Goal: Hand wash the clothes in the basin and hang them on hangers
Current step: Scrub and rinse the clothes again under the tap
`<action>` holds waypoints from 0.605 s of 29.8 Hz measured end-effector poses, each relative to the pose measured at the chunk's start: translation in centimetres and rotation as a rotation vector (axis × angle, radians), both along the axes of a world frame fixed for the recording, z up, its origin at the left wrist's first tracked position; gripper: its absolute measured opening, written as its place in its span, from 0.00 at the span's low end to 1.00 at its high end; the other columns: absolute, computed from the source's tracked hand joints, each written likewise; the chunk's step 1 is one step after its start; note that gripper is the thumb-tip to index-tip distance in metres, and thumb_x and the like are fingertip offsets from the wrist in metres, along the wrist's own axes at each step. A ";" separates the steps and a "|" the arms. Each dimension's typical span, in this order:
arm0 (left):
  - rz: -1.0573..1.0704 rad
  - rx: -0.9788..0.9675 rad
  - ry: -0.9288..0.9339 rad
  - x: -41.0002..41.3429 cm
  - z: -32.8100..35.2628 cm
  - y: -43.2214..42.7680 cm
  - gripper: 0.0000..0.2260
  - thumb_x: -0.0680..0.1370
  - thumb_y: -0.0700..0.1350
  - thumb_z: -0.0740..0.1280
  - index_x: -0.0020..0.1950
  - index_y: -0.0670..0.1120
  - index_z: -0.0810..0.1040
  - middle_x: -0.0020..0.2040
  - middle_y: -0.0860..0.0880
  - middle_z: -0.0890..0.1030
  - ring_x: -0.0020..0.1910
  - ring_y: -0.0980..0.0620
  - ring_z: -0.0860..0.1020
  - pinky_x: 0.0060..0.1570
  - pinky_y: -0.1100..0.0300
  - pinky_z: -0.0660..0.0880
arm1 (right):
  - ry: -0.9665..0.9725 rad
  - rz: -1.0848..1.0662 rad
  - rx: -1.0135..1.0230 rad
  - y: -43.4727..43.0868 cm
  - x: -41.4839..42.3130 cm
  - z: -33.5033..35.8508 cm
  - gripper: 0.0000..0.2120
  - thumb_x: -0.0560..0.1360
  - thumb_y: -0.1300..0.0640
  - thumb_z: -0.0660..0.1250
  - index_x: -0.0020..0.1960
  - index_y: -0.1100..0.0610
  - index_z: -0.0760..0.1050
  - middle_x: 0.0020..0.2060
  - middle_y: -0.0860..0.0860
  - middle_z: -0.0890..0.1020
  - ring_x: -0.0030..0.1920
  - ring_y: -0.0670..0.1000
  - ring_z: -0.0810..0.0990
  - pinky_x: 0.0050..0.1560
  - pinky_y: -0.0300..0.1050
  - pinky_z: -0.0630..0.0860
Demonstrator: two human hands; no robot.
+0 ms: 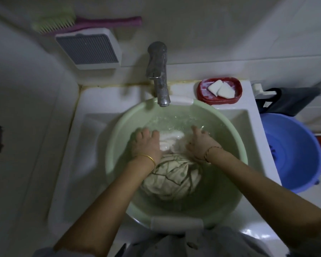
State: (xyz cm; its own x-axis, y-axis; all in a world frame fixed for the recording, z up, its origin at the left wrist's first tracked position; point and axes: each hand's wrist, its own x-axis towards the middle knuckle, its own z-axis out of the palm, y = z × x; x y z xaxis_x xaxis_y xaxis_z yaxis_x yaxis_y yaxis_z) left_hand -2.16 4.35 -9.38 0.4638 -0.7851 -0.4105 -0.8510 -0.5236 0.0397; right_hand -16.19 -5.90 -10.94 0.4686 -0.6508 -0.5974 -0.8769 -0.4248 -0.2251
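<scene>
A pale green basin (117,130) full of water sits in the white sink. A cream garment with thin dark lines (172,177) lies bunched in the water near me. Beyond it a white piece of cloth (170,138) shows between my hands. My left hand (146,143) lies on the white cloth with fingers curled over it, a gold bangle on the wrist. My right hand (200,143) grips the same cloth from the right and is blurred, with a thin bracelet on the wrist. Water is rippled around the fingers.
A metal tap (158,75) overhangs the basin's far rim. A red soap dish with two white soap pieces (220,89) stands at the back right. A blue bucket (295,153) is right of the sink, a dark cloth (289,101) hanging above it. A brush and a grey box are on the wall.
</scene>
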 end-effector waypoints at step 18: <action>-0.140 0.103 0.214 -0.7 -3.8 1.4 0.38 0.70 0.45 0.72 0.75 0.46 0.57 0.73 0.41 0.62 0.71 0.41 0.63 0.68 0.50 0.64 | 0.119 0.378 -0.093 3.9 0.5 -3.0 0.37 0.78 0.57 0.62 0.77 0.51 0.41 0.75 0.60 0.53 0.72 0.64 0.59 0.68 0.59 0.64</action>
State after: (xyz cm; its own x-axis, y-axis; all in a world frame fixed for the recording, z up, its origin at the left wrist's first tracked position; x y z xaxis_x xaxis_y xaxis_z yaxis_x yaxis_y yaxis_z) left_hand -2.87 5.75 -13.21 0.2480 -0.7843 -0.5687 -0.8933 -0.4123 0.1789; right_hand -15.72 -2.00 -13.94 0.6161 -0.4996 -0.6089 -0.6728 -0.7358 -0.0770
